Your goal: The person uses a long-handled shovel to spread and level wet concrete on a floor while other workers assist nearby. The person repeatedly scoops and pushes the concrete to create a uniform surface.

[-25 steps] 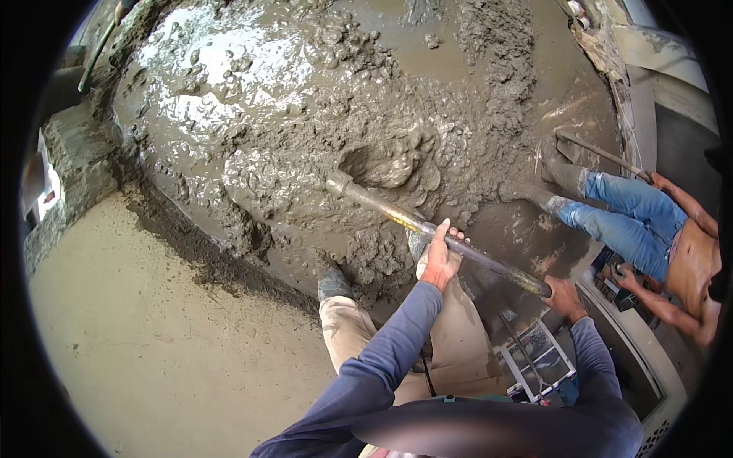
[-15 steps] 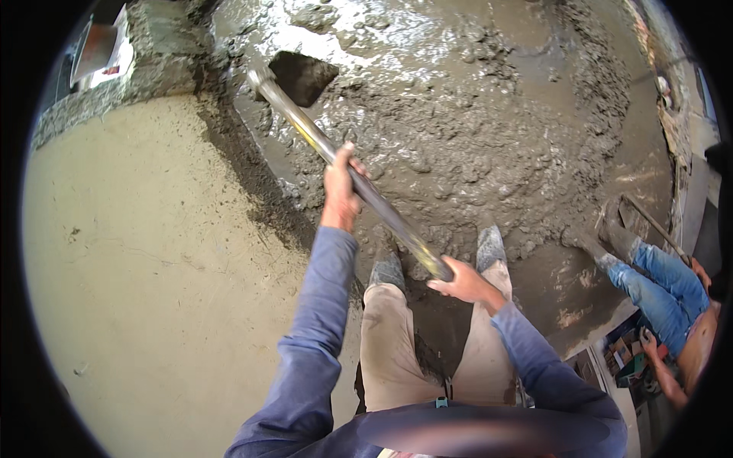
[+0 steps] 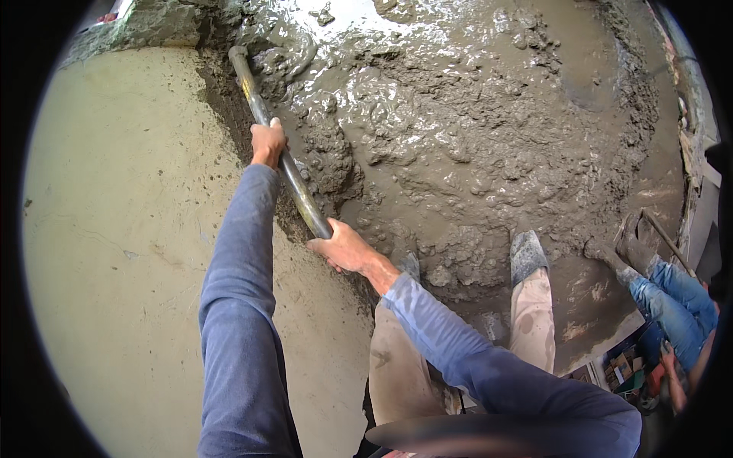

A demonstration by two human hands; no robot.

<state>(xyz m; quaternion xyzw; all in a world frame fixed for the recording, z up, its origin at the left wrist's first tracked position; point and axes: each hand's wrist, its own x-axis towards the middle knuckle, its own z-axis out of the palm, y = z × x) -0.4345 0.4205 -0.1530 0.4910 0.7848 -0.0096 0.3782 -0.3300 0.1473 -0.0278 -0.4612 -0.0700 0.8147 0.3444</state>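
Note:
My left hand [image 3: 269, 143] is wrapped around the middle of a hoe's handle [image 3: 298, 183]. My right hand [image 3: 345, 246] grips the near end of that handle. From my hands the hoe slants up and to the left, along the pale wall. Its head lies at the far left of the wet grey-brown mortar [image 3: 466, 160], and the blade is hidden or coated there. Both hands are closed, with the left farther away than the right.
The pale wall [image 3: 145, 191] borders the mortar on the left. My mud-coated boot [image 3: 527, 256] stands at its near edge. On the right is another person in blue jeans [image 3: 672, 305], with a thin handle [image 3: 668, 240] beside the legs. Small items in a container [image 3: 626, 370] lie at lower right.
Both my hands and the hoe have moved left, toward the wall. The dark blade, visible above the mortar before, has gone down into or against it.

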